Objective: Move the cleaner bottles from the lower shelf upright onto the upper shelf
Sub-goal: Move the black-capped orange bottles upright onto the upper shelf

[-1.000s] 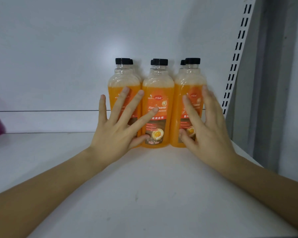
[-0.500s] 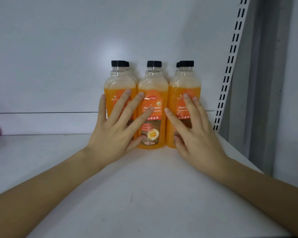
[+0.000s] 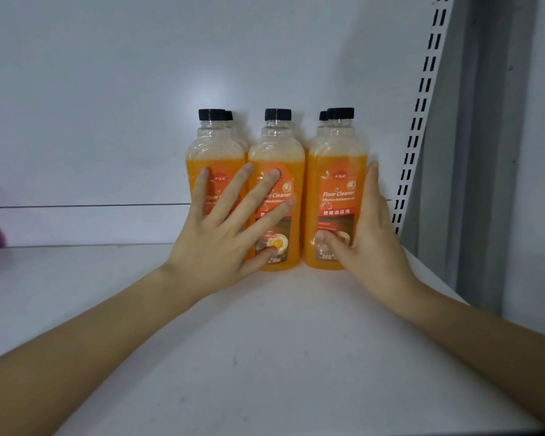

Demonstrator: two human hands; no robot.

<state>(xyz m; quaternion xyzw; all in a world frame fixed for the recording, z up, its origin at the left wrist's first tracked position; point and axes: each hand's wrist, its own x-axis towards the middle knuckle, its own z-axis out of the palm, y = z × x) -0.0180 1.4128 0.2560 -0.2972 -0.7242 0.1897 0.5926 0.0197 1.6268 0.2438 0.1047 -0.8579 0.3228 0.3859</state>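
Two bare forearms reach over the white shelf (image 3: 265, 357) toward its back right corner. The left hand (image 3: 214, 247), fingers spread and straight, presses flat on the fronts of the left bottle (image 3: 216, 152) and the middle bottle (image 3: 277, 152). The right hand (image 3: 372, 247) lies open along the outer side of the right bottle (image 3: 337, 171), thumb on its label, clamped on nothing. All three stand upright, nearly touching. Black caps of rear bottles (image 3: 323, 115) show behind them, against the back panel (image 3: 107, 89). A slotted upright (image 3: 422, 105) rises at the right.

Judged step: squaring the group on the shelf. Whether this is the upper shelf cannot be told. The next move calls for letting go gently, without tipping a bottle.
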